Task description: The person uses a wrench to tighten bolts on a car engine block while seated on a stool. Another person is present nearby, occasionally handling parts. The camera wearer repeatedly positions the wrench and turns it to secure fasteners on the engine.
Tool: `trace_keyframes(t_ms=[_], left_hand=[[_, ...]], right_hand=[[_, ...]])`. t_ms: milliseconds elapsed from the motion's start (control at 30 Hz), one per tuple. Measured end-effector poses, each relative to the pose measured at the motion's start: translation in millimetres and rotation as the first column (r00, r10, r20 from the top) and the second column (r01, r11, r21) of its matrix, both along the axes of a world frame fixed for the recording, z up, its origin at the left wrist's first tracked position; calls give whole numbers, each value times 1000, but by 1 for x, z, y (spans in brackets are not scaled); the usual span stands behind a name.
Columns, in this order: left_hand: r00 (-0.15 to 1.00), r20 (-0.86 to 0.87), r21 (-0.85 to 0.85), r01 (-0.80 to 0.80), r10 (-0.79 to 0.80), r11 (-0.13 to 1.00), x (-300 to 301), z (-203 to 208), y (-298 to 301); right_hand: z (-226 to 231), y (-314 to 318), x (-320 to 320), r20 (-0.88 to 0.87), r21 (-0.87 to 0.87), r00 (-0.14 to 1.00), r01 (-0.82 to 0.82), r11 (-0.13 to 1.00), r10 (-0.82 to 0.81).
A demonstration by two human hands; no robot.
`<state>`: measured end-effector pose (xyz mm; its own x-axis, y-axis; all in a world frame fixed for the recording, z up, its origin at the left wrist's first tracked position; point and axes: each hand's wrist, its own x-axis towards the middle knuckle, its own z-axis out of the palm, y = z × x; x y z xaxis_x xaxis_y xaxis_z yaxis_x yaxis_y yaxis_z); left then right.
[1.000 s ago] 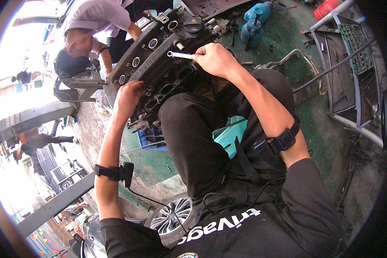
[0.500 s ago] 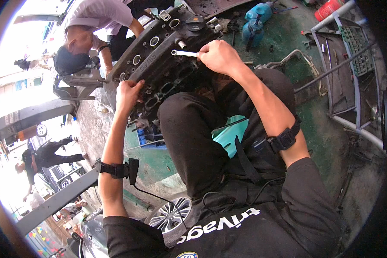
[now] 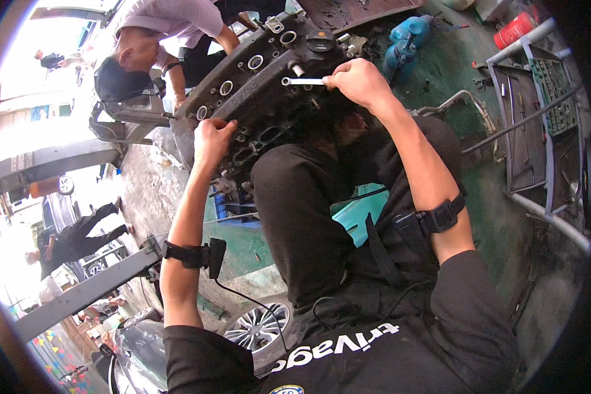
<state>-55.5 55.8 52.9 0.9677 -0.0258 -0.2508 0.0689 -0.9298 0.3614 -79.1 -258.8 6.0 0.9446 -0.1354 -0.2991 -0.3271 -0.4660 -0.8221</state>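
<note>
A black engine valve cover (image 3: 246, 100) on an engine lies at a slant before my knees, with a row of round ringed holes and a black oil filler cap (image 3: 320, 41) near its far right end. My right hand (image 3: 361, 84) is closed on a silver combination wrench (image 3: 305, 81). The wrench's ring end points left over the cover, just below a short metal stub (image 3: 299, 69). At the cover's left end my left hand (image 3: 211, 140) rests on the near edge, fingers and thumb closed together. Whatever they pinch is hidden.
A person (image 3: 138, 52) bends over the engine's far left side. Blue bottles (image 3: 400, 52) stand beyond its right end. At right is a metal rack (image 3: 538, 141) with tools, near a red cylinder (image 3: 515, 29). A wheel (image 3: 259, 328) lies below my left arm.
The whole view has shifted, so the engine and both hands appear farther right. My right hand keeps the wrench near the stub; my left hand stays at the cover's left edge.
</note>
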Motion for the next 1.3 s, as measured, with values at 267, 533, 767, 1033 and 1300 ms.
trace_keyframes(t_ms=[267, 533, 767, 1033, 1300], left_hand=[[998, 52, -65, -16, 19, 998, -7, -9, 2], [988, 153, -108, 6, 10, 994, -3, -36, 10], [974, 229, 55, -15, 2, 998, -12, -24, -1], [942, 279, -26, 203, -188, 979, 1, -1, -77], [996, 85, -233, 18, 2, 972, 24, -37, -110]], right_hand=[[-17, 11, -22, 166, 20, 969, -186, 982, 180], [2, 79, -38, -252, 737, 932, 9, 676, 262], [42, 75, -45, -100, 919, 905, -75, 388, 412], [16, 39, -32, 69, 509, 989, -150, 848, 133], [3, 31, -33, 123, 355, 990, -104, 929, 64]])
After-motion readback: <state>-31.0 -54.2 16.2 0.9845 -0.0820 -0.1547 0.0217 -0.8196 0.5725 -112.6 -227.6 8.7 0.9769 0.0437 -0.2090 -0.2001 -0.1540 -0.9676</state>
